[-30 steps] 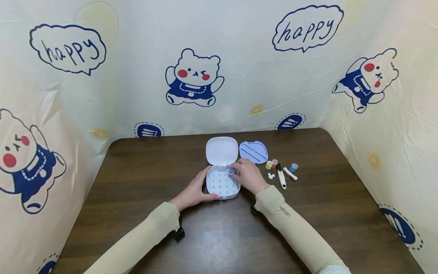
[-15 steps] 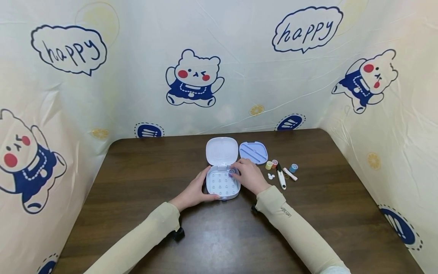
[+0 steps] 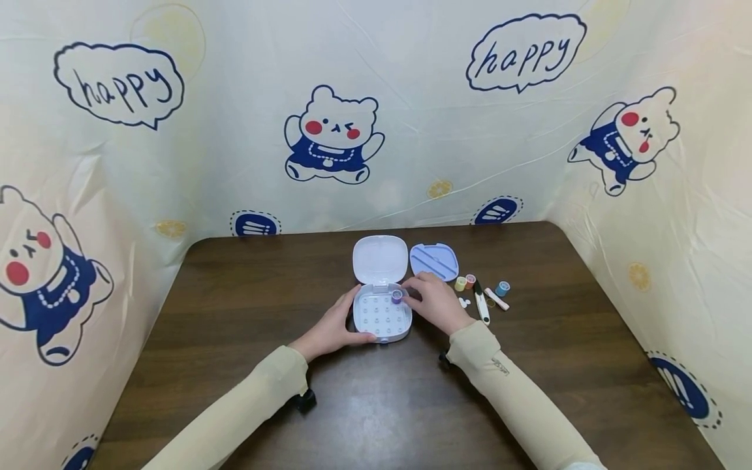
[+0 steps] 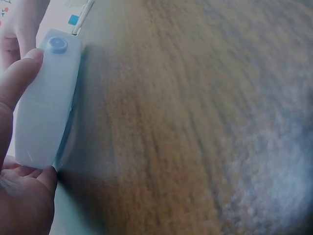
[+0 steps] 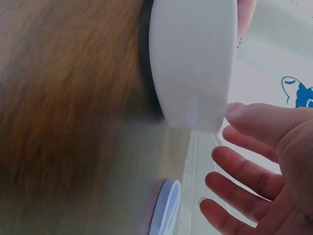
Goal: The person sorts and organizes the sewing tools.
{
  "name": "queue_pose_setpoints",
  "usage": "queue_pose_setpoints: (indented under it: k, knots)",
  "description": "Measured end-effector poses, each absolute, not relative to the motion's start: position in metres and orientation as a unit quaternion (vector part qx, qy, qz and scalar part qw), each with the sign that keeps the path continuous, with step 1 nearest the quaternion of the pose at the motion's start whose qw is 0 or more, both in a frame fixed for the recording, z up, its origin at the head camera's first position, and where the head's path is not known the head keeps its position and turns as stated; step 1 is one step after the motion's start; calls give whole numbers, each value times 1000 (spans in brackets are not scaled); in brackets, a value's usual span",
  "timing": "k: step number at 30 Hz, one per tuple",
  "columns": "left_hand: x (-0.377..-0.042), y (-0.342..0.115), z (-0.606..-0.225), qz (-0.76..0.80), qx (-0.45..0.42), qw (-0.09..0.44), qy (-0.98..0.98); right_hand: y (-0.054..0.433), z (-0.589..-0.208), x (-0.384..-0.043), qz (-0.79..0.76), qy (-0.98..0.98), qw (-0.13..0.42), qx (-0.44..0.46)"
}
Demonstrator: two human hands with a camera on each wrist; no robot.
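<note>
An opened light-blue sewing box (image 3: 367,329) lies on the table, its floor set with rows of small pegs. My left hand (image 3: 331,328) grips its left side, thumb at the front near the latch and fingers toward the back; the left wrist view shows thumb and fingers spanning the box's wall (image 4: 46,103). A purple thread spool (image 3: 396,297) stands in the back right corner of the box. Just right of that spool is my right hand (image 3: 437,301), its fingers loosely spread and holding nothing. In the right wrist view its thumb tip is right at the box's edge.
A blue divided tray (image 3: 435,261) lies behind my right hand. To the right are yellow (image 3: 461,284), orange (image 3: 470,281) and blue (image 3: 502,288) spools, black-and-white thread snips (image 3: 482,305), a white stick-like tube (image 3: 497,299) and a small white piece (image 3: 464,303).
My right fingers have let go of the purple spool and drawn slightly to the right, leaving it in the box. The left hand keeps its hold.
</note>
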State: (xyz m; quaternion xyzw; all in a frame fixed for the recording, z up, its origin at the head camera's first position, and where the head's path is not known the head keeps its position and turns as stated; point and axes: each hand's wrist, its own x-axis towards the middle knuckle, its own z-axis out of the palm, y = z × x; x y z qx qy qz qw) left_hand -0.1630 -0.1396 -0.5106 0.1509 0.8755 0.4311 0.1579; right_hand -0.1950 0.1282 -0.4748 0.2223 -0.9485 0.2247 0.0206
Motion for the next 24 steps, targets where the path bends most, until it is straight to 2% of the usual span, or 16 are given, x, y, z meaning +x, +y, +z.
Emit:
queue_pose_setpoints:
  k: [4, 17, 24]
  knots:
    - [-163, -140, -512, 433, 147, 160, 875, 133, -474, -194, 220, -948, 38, 226]
    - [-163, -141, -512, 438, 156, 153, 872, 152, -470, -190, 227, -950, 38, 212]
    - [-163, -142, -512, 434, 158, 156, 873, 165, -473, -190, 226, -949, 62, 212]
